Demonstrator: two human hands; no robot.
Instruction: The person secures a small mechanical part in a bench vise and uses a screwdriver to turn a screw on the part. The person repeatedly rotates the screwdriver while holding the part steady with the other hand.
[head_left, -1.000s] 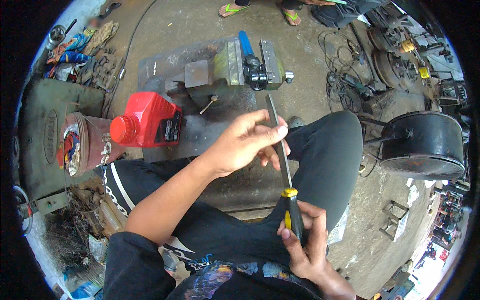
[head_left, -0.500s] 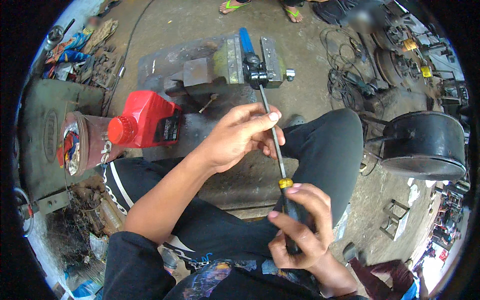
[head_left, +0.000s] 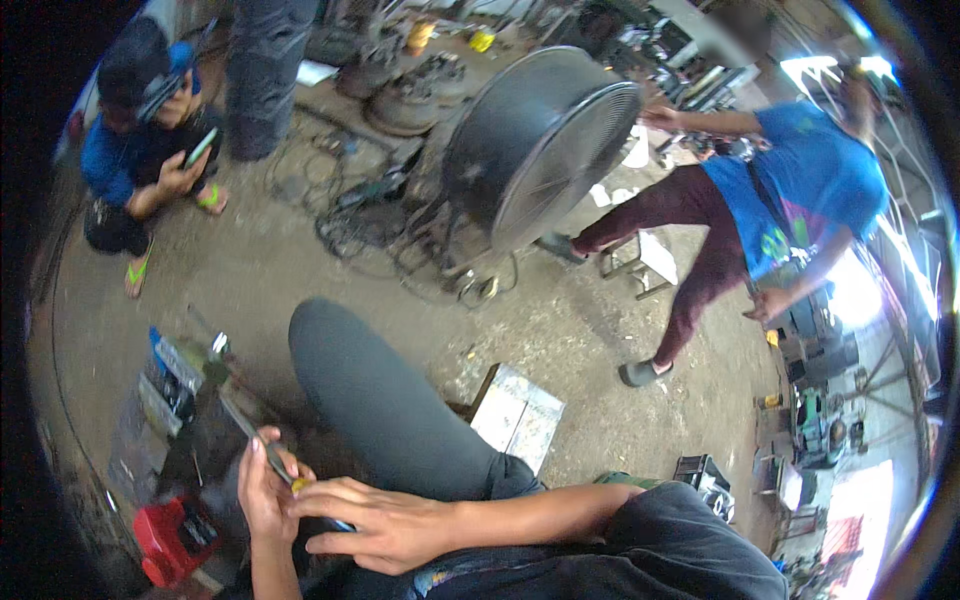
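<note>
At the lower left, the steel shaft of a screwdriver [head_left: 240, 415] slants up and left from my hands. My left hand [head_left: 265, 495] has its fingers closed round the shaft near the yellow collar. Over the handle end lies my right hand [head_left: 385, 520], its fingers curled; the handle is mostly hidden beneath them. Beyond the shaft stands a bench vise [head_left: 160, 405], with a blue-handled piece [head_left: 165, 350] at its jaws. The shaft's tip is blurred, so I cannot tell whether it touches anything.
A red jerrycan [head_left: 172, 540] stands left of my hands. Ahead is a large black drum fan [head_left: 530, 140] beside tangled cables [head_left: 350, 220]. One person [head_left: 820, 190] in a blue shirt strides at right; another [head_left: 150, 150] crouches far left with a phone. A flat panel [head_left: 517, 412] lies beyond my knee.
My view has swung right, so the vise, jerrycan and hands now sit at lower left. My right hand has come closer to my left along the screwdriver. Two people have come into fuller view.
</note>
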